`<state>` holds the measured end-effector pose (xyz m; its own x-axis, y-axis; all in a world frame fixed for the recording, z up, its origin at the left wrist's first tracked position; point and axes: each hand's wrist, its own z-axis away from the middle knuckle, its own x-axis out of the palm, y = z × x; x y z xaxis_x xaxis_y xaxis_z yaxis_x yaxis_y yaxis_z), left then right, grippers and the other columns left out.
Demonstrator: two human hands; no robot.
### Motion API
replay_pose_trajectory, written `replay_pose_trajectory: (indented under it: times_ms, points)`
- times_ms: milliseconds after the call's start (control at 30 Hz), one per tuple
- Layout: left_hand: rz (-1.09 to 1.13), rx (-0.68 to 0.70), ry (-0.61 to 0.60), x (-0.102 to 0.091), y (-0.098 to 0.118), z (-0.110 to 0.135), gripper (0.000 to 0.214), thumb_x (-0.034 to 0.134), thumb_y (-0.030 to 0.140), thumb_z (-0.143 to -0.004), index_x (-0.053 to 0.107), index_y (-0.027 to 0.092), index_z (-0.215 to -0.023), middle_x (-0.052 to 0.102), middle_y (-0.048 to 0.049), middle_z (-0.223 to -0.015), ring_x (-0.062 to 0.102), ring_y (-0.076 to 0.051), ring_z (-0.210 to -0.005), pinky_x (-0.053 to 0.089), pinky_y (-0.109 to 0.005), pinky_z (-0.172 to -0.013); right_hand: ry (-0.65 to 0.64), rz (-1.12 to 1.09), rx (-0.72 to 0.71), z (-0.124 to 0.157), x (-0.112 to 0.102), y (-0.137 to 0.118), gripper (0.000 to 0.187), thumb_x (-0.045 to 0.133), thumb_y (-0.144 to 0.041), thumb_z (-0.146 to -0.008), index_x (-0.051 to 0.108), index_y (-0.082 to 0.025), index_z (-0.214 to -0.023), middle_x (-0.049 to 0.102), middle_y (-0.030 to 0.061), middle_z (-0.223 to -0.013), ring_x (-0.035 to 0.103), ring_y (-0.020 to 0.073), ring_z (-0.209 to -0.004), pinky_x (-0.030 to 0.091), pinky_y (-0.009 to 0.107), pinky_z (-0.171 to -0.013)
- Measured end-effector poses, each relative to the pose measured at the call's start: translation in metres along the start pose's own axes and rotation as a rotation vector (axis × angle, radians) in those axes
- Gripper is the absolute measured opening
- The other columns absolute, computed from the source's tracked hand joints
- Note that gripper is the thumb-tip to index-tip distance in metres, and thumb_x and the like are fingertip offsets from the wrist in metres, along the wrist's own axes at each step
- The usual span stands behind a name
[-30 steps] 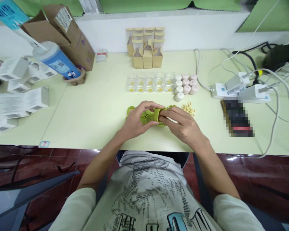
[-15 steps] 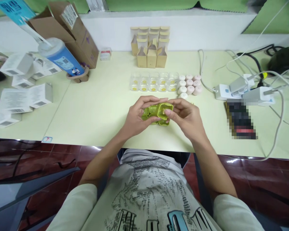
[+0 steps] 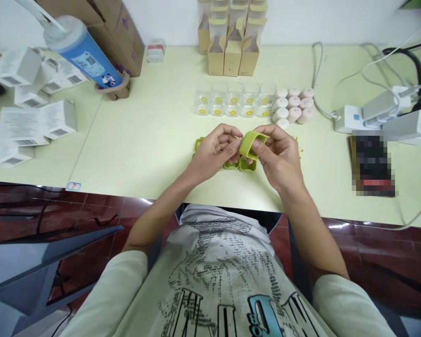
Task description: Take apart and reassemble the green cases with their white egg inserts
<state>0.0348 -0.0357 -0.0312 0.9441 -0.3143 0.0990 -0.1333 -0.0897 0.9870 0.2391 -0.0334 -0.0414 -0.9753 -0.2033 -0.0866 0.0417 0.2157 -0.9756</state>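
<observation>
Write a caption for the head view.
Left hand and right hand hold a green cap above more green caps on the table, clear jars and cardboard boxes behind.

You wore a pale T-shirt (image 3: 228,262) with black lettering and a blue letter; left hand (image 3: 214,150) and right hand (image 3: 281,157) were bare.

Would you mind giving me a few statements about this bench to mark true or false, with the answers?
1. The left hand and the right hand both hold one green piece. True.
2. The clear jars stand in a single row. False: the clear jars form two rows.
3. The pink caps sit just right of the clear jars. True.
4. The blue tube lies beside the power strip. False: the blue tube leans at the far left; the power strip is at the right.
5. Other green pieces lie on the table under the hands. True.
</observation>
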Motion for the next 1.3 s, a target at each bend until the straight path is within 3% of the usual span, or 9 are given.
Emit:
replay_pose_trajectory:
  times_ms: [267, 467, 633, 800, 1067, 1300]
  points:
    - [0.109, -0.066, -0.052, 0.000, 0.003, -0.002, 0.064, 0.094, 0.078, -0.090, 0.062, 0.023, -0.094, 0.068, 0.0017, -0.079, 0.060, -0.010, -0.063, 0.049, -0.025, -0.060, -0.030, -0.128, 0.034, 0.001, 0.008, -0.004, 0.060, 0.084, -0.082, -0.095, 0.072, -0.031, -0.123, 0.083, 0.0063, -0.113, 0.079, 0.0242, -0.084, 0.067, 0.038, -0.063]
    - [0.185, -0.142, 0.060, 0.006, 0.011, 0.000, 0.060, 0.102, 0.067, -0.083, 0.062, 0.022, -0.088, 0.065, 0.0033, -0.076, 0.057, -0.009, -0.065, 0.048, -0.023, -0.063, -0.020, -0.383, 0.083, 0.000, 0.014, -0.011, 0.049, 0.101, -0.064, -0.087, 0.078, -0.029, -0.113, 0.082, 0.0029, -0.105, 0.078, 0.0216, -0.083, 0.068, 0.036, -0.068]
    - [0.208, -0.121, 0.109, 0.011, 0.013, 0.000, 0.055, 0.104, 0.058, -0.082, 0.062, 0.022, -0.086, 0.063, 0.0043, -0.076, 0.057, -0.009, -0.066, 0.047, -0.022, -0.062, 0.029, -0.475, 0.074, 0.002, 0.017, -0.013, 0.043, 0.105, -0.055, -0.083, 0.083, -0.030, -0.109, 0.082, 0.0010, -0.100, 0.073, 0.0186, -0.075, 0.066, 0.033, -0.063]
    - [0.224, -0.088, 0.115, 0.009, 0.012, -0.001, 0.055, 0.106, 0.057, -0.080, 0.065, 0.021, -0.085, 0.064, 0.0051, -0.076, 0.058, -0.008, -0.064, 0.048, -0.021, -0.061, 0.046, -0.476, 0.052, 0.002, 0.017, -0.011, 0.041, 0.105, -0.054, -0.084, 0.084, -0.030, -0.110, 0.084, 0.0018, -0.105, 0.077, 0.0201, -0.082, 0.067, 0.033, -0.064]
    - [0.195, -0.059, 0.155, 0.005, 0.006, 0.000, 0.062, 0.103, 0.072, -0.081, 0.067, 0.022, -0.092, 0.067, 0.0038, -0.081, 0.065, -0.010, -0.069, 0.056, -0.024, -0.066, 0.060, -0.403, 0.032, 0.000, 0.017, -0.004, 0.043, 0.103, -0.059, -0.086, 0.086, -0.034, -0.117, 0.086, 0.0013, -0.111, 0.080, 0.0211, -0.089, 0.071, 0.036, -0.073]
    - [0.176, -0.058, 0.180, -0.001, -0.002, -0.002, 0.064, 0.096, 0.078, -0.087, 0.062, 0.024, -0.098, 0.071, 0.0015, -0.091, 0.075, -0.015, -0.079, 0.068, -0.030, -0.075, 0.135, -0.302, 0.007, -0.002, 0.012, 0.007, 0.037, 0.093, -0.061, -0.098, 0.089, -0.036, -0.125, 0.086, 0.0020, -0.114, 0.080, 0.0211, -0.089, 0.073, 0.041, -0.079]
